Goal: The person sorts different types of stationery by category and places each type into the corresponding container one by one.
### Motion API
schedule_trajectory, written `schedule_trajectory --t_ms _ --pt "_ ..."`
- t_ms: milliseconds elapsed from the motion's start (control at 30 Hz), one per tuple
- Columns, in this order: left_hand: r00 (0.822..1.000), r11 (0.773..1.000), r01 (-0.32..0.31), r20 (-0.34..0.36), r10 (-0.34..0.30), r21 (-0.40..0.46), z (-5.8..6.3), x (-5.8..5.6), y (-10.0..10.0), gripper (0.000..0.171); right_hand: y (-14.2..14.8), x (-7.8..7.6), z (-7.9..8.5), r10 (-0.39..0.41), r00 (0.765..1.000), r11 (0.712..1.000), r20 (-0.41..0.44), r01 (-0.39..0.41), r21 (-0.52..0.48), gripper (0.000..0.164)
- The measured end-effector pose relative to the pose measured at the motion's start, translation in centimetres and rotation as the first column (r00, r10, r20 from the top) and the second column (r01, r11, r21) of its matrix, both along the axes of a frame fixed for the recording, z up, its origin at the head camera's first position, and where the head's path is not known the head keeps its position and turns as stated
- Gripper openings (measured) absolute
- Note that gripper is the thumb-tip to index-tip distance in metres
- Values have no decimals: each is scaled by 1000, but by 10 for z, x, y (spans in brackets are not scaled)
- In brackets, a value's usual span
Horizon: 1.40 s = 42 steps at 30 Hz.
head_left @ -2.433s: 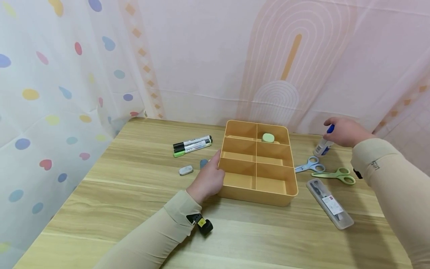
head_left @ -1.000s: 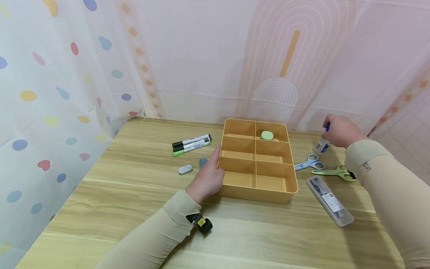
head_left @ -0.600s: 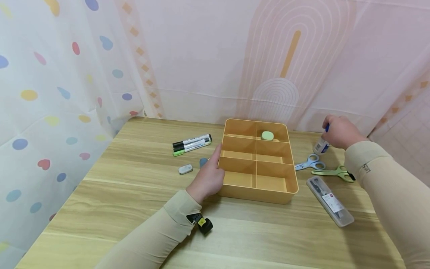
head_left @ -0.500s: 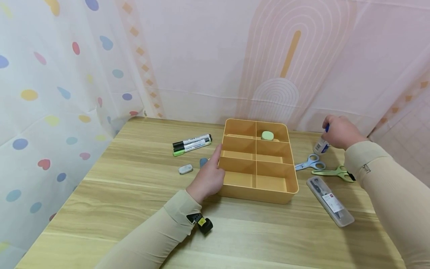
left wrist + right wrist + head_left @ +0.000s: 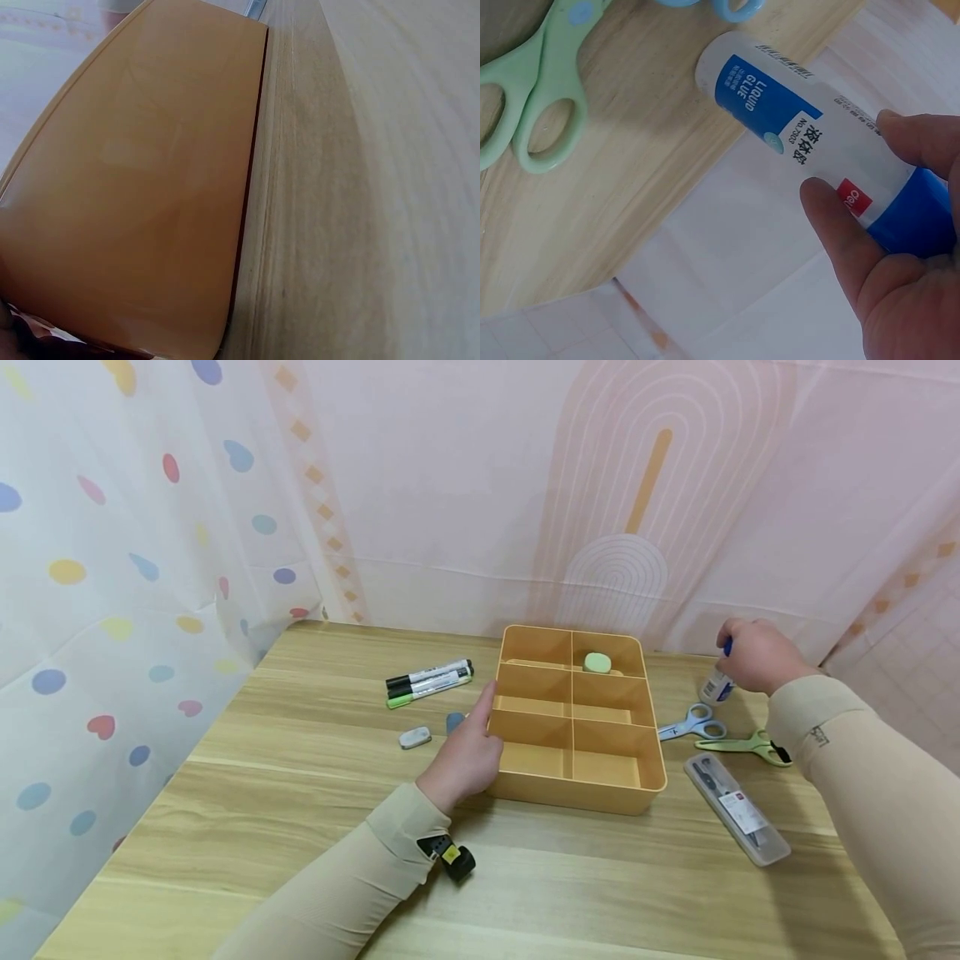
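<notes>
Right hand (image 5: 768, 653) crept slightly toward orange six-compartment rectangular plastic box (image 5: 573, 795) since 2.4 s ago, gripping white cylindrical blue-capped plastic glue bottle (image 5: 810, 135), tilted, right of box. Left hand (image 5: 461, 764) touches box's left side; curl mostly occluded, can't tell grip.

The head view looks forward and down from above the near side across the wooden table (image 5: 262, 827); the left wrist's, low and rolled sideways, nearly fills with the six-compartment organizer's (image 5: 135, 172) wall. Close-set right wrist and head views share the liquid glue bottle (image 5: 795, 135) and green scissors (image 5: 559, 75).
</notes>
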<state>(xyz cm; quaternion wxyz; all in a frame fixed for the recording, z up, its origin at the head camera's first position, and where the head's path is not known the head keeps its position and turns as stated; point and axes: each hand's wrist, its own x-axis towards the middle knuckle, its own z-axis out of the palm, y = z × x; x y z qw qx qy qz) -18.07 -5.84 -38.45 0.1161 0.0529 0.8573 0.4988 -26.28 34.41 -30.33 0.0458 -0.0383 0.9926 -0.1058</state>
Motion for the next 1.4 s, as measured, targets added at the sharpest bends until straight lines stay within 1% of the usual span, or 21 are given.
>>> schedule_trajectory --t_ms 233,433,567,733,833,1133,1400 --pt "1000 1000 6 6 -6 -1 -1 0 2 82 1 3 1 39 999 999 -23 -38 8 32" --pt "1000 1000 13 -13 -13 -7 -2 -1 2 81 2 5 6 32 998 999 -54 -33 -14 33" --pt "1000 1000 17 -8 -17 -1 -1 -1 1 82 0 7 11 24 997 999 -71 -26 -34 34" --pt "1000 1000 18 -1 -18 7 -1 -1 2 82 -8 9 18 5 996 998 -85 -11 -62 36" --pt "1000 1000 16 -1 -16 8 -2 -1 2 82 -13 10 22 9 994 997 -112 -17 -70 36" --pt "1000 1000 11 8 -11 7 -4 -4 3 83 -28 17 36 33 988 996 -153 -45 -79 36" --pt "1000 1000 11 8 -12 19 -4 -5 4 83 -43 23 48 64 976 994 -208 -80 -70 31"
